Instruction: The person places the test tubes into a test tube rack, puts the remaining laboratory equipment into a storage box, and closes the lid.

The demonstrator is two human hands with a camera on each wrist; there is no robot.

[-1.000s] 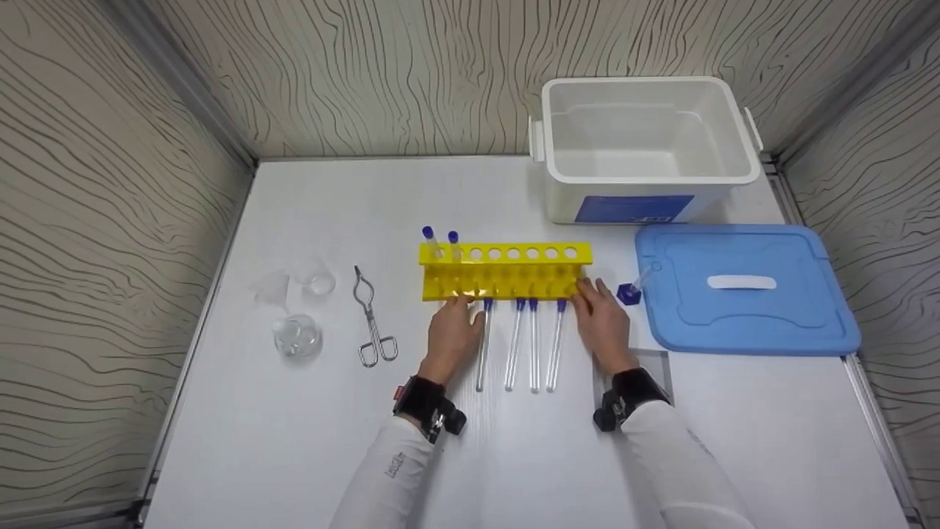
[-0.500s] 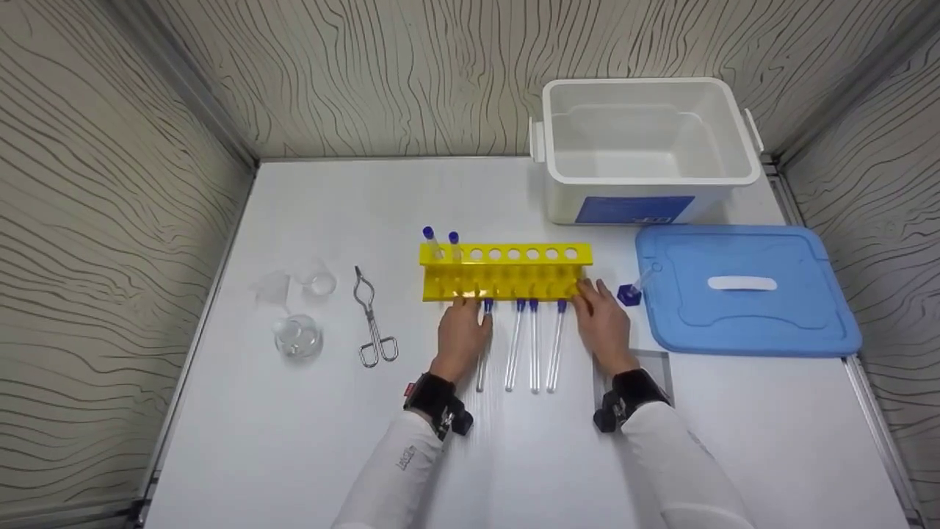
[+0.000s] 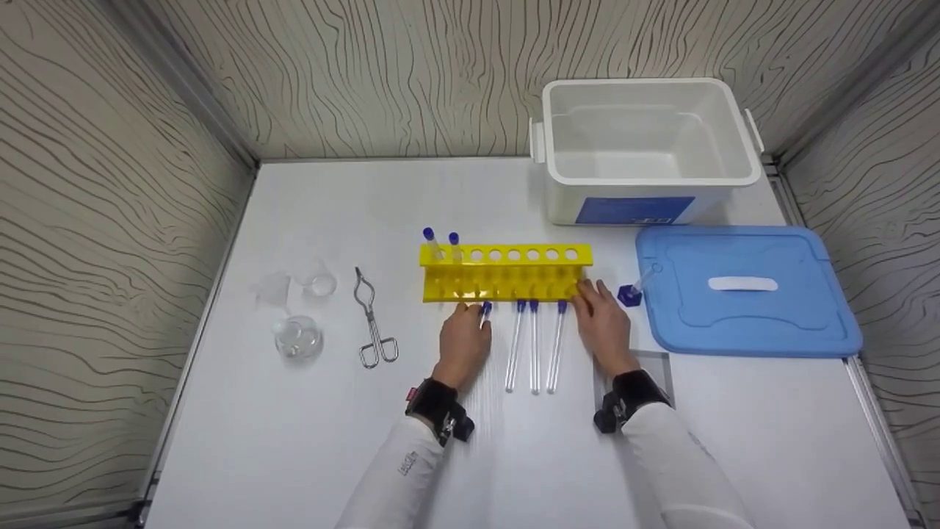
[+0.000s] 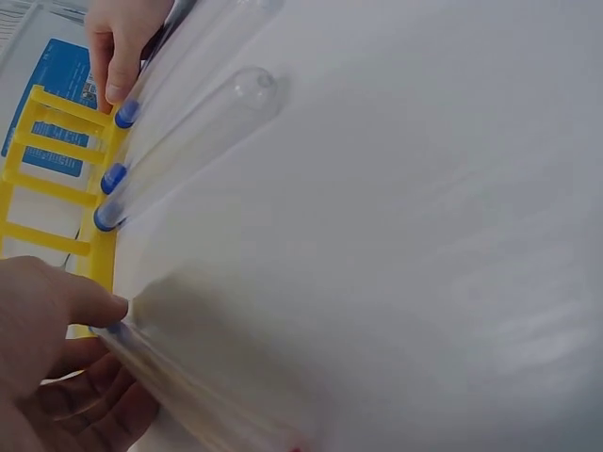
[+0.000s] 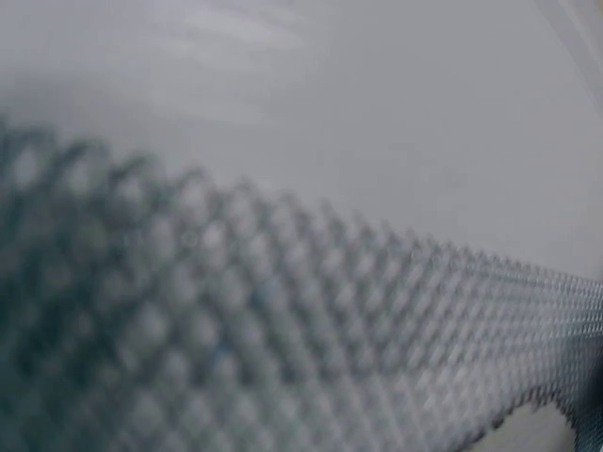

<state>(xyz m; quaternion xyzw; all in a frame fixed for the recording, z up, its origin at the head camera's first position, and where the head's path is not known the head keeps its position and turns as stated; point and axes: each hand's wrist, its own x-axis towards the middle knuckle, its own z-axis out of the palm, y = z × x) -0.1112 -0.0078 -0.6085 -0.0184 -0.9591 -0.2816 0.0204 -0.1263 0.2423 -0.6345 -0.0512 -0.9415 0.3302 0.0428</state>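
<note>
A yellow test tube rack (image 3: pixel 507 273) stands mid-table, with two blue-capped test tubes (image 3: pixel 454 247) in its left holes. My left hand (image 3: pixel 464 339) pinches another blue-capped test tube (image 3: pixel 486 310) just below the cap, in front of the rack; the left wrist view shows this held tube (image 4: pixel 165 381) between thumb and fingers. Three more capped tubes (image 3: pixel 534 349) lie side by side before the rack, caps toward it. At the rack's right end my right hand (image 3: pixel 606 327) grips its lower edge, with the thumb (image 4: pixel 121 77) seen in the left wrist view.
On the left are metal tongs (image 3: pixel 373 316), a glass flask (image 3: pixel 298 338), a funnel (image 3: pixel 273 289) and a small clear beaker (image 3: pixel 319 283). A white bin (image 3: pixel 650 180), blue lid (image 3: pixel 749 316) and blue-based cylinder (image 3: pixel 629 294) occupy the right. Wire mesh (image 5: pixel 311 301) lies under the right wrist.
My left hand has shifted right from the rack's front edge and taken hold of the leftmost lying test tube, turning it slightly. The right hand stays in place at the rack's end.
</note>
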